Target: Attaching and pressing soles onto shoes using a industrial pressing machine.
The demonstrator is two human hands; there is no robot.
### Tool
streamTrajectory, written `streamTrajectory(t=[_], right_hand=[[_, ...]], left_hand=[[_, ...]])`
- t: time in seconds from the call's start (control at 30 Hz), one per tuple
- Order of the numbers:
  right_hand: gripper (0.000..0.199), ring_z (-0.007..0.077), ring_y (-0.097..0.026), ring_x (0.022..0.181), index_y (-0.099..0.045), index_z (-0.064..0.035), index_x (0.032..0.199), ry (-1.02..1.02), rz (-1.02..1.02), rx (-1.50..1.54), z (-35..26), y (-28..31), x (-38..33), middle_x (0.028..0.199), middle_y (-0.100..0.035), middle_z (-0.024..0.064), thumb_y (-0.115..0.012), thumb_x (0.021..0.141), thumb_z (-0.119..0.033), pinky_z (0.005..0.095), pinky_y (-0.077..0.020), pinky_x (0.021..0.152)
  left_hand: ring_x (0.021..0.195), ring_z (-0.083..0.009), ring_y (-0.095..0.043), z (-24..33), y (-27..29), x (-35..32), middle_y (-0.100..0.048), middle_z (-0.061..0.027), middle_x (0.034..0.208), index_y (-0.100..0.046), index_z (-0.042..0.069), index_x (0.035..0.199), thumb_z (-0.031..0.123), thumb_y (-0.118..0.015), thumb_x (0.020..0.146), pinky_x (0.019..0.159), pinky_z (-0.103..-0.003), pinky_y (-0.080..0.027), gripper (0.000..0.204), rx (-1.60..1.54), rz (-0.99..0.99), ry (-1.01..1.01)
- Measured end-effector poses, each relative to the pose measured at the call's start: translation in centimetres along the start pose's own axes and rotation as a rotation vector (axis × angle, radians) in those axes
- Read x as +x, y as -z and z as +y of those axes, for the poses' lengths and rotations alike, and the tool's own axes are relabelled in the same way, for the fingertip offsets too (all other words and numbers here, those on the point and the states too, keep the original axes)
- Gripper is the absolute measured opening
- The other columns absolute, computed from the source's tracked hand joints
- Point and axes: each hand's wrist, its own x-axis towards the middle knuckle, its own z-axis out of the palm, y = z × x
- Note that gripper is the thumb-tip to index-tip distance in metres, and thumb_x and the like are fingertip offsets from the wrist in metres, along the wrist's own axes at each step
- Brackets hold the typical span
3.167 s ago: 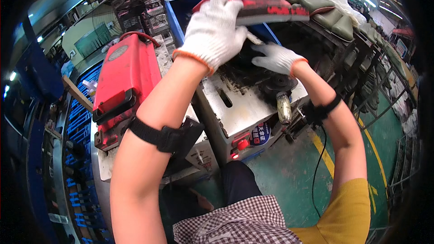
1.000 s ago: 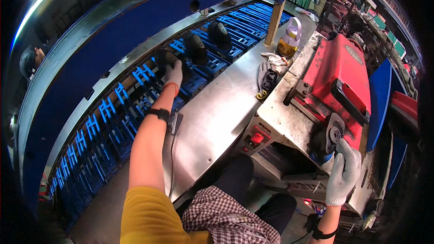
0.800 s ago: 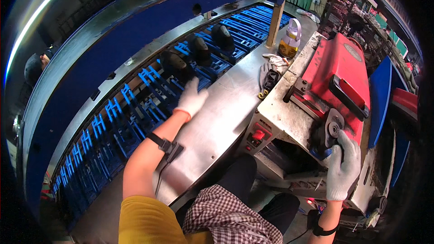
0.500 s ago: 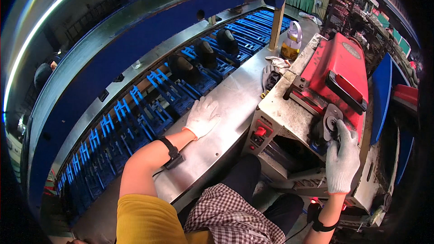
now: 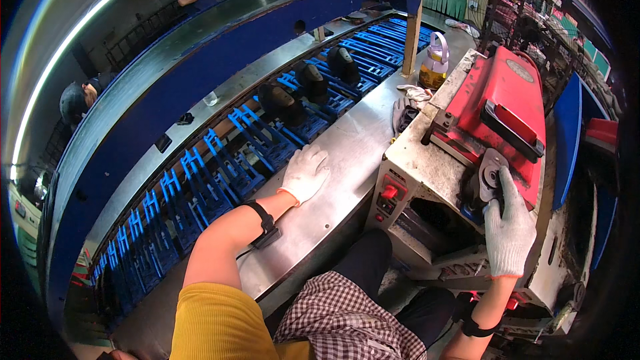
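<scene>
My left hand point(image 5: 306, 173), in a white knit glove, lies flat on the bare metal worktop point(image 5: 347, 153), fingers stretched out and nothing in them. At the front of a red-topped machine point(image 5: 503, 110), my gloved right hand point(image 5: 511, 233) grips a grey, rounded piece with a dark round recess point(image 5: 491, 168). The index finger runs along the piece's right side and the thumb is near its lower edge. Part of the piece is hidden by the fingers, and its exact kind does not show.
Left of the worktop runs a rack of blue bars point(image 5: 193, 167) bearing several dark, rounded pieces point(image 5: 310, 80). Work gloves point(image 5: 405, 113) and a lidded bottle of amber liquid point(image 5: 433, 70) sit beside the machine. Two other people are beyond the blue beam point(image 5: 220, 40).
The view has shifted slightly, moving the scene a little to the right. My right hand stays at the grey piece, its index finger straighter. My left hand keeps its place on the worktop.
</scene>
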Motion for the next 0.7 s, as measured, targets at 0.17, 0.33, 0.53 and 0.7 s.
streamTrajectory(t=[0.17,0.33,0.53,0.7], right_hand=[[0.054,0.036,-0.073,0.1,-0.066,-0.0197,0.144,0.031,0.052,0.003,0.19,-0.17,-0.05,0.114,-0.074,0.0165,-0.068,0.09,-0.013,0.0439,-0.0568,0.089],[0.053,0.0353,-0.073,0.103,-0.066,-0.0192,0.144,0.024,0.052,0.035,0.28,-0.08,-0.13,0.118,-0.074,0.016,-0.068,0.091,-0.013,0.0429,-0.0567,0.092],[0.054,0.0349,-0.073,0.102,-0.065,-0.0191,0.145,0.031,0.063,0.052,0.32,-0.16,-0.15,0.117,-0.074,0.0161,-0.068,0.091,-0.013,0.0428,-0.0566,0.092],[0.054,0.0352,-0.073,0.1,-0.066,-0.0193,0.144,0.011,0.046,0.061,0.44,-0.1,-0.16,0.115,-0.074,0.0165,-0.068,0.091,-0.013,0.0431,-0.0567,0.091]], left_hand=[[0.12,-0.0388,-0.056,-0.23,-0.38,0.0,-0.06,-0.0174,0.13,-0.066,0.006,0.123,0.025,-0.066,0.091,0.102,-0.049,-0.047,0.037,-0.002,0.043,-0.018],[0.115,-0.0386,-0.058,0.02,-0.37,0.14,-0.061,-0.0167,0.125,-0.067,0.006,0.12,0.024,-0.066,0.091,0.098,-0.048,-0.048,0.035,0.013,0.069,-0.038],[0.112,-0.0393,-0.058,0.27,0.09,0.04,-0.062,-0.0167,0.123,-0.067,0.005,0.119,0.023,-0.066,0.09,0.097,-0.048,-0.049,0.034,0.008,0.067,-0.032],[0.112,-0.0395,-0.058,0.56,0.19,-0.04,-0.062,-0.0168,0.123,-0.068,0.004,0.119,0.023,-0.066,0.09,0.097,-0.049,-0.049,0.034,-0.007,0.063,-0.006]])
